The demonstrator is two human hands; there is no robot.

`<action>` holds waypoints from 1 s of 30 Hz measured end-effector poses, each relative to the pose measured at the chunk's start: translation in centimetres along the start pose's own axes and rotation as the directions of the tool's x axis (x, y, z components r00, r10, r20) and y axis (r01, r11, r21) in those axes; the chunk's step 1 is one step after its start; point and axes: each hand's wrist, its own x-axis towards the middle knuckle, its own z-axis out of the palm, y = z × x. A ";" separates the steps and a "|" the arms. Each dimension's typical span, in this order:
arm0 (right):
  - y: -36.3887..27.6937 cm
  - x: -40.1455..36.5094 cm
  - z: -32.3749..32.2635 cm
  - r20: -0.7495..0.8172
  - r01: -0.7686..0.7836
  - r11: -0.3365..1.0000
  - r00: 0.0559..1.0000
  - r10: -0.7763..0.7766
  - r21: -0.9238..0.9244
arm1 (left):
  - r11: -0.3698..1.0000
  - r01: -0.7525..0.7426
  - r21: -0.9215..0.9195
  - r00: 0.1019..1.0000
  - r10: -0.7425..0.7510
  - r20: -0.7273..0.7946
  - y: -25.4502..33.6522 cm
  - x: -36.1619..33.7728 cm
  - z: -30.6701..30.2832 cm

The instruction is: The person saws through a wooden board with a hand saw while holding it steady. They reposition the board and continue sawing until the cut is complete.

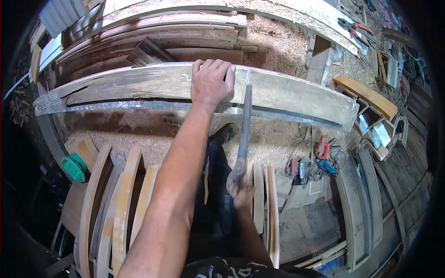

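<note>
Across the view lies a long weathered wooden board (157, 83), its near edge wrapped in clear plastic film. My left hand (211, 83) presses on it near the middle, fingers curled over its far edge. In my right hand (241, 194), low and close to my body, is the handle of a handsaw (246, 120). The saw's narrow blade points away from me and overlaps the board just right of my left hand. A pale line across the board shows at the blade's far tip. The right hand and handle are smeared by motion.
Cut boards (123, 199) stand in a row at the near left, beside a green plastic object (74, 167). Red and blue power tools (320, 155) with cords lie at right. Red-handled pliers (357, 28) rest at the far right. Sawdust (273, 39) covers the floor.
</note>
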 end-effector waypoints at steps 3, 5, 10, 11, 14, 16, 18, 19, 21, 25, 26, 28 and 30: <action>-5.1 8.5 3.0 0.073 0.149 0.989 0.986 -0.147 -0.020 | 1.000 -0.005 -0.005 1.000 0.005 0.007 0.0 -0.4 0.1; -6.4 10.2 3.7 0.121 0.185 0.981 0.974 -0.192 0.067 | 1.000 -0.020 0.016 1.000 0.020 -0.017 0.0 -0.5 0.1; 1.2 -2.0 0.5 -0.104 0.009 0.996 0.994 -0.018 -0.089 | 1.000 -0.013 0.017 1.000 0.014 -0.011 0.1 -0.4 0.0; 0.9 -1.9 0.2 -0.105 0.008 0.996 0.994 -0.018 -0.094 | 1.000 -0.012 0.026 1.000 0.012 0.001 0.1 -0.5 0.0; -0.8 1.3 0.6 -0.053 0.037 0.985 0.998 -0.046 -0.168 | 0.999 -0.015 0.032 1.000 0.016 -0.008 0.1 -0.5 0.0; -5.8 8.9 4.1 0.033 0.167 0.982 0.986 -0.165 -0.084 | 0.999 -0.025 0.028 1.000 0.026 -0.018 0.1 -0.4 0.0; -6.3 9.9 4.5 0.075 0.195 0.979 0.977 -0.199 0.049 | 1.000 -0.021 0.020 1.000 0.022 -0.015 0.2 -0.9 0.0; -4.8 8.8 3.8 0.057 0.192 0.981 0.979 -0.193 0.026 | 0.999 -0.020 0.030 1.000 0.020 -0.013 0.1 -0.6 0.1; -1.7 3.2 2.3 -0.032 0.027 0.998 0.999 -0.029 -0.057 | 0.999 -0.018 0.030 1.000 0.018 0.002 0.2 -0.8 0.0; 6.2 -2.3 -1.7 -0.022 -0.001 0.995 1.000 0.003 0.103 | 0.999 -0.025 0.034 0.999 0.026 -0.033 -0.2 -0.5 0.2; 3.6 -0.7 -0.1 -0.039 0.087 0.995 0.996 -0.084 0.056 | 0.999 -0.023 0.037 0.999 0.024 -0.030 -0.2 -0.7 0.1; -2.7 6.5 3.3 0.014 0.176 0.984 0.984 -0.176 0.025 | 0.999 -0.030 0.036 0.999 0.031 -0.029 0.1 -0.6 0.2; -3.5 8.4 3.1 0.083 0.166 0.985 0.982 -0.169 0.040 | 0.999 -0.028 0.029 0.999 0.029 -0.044 0.1 -0.6 0.1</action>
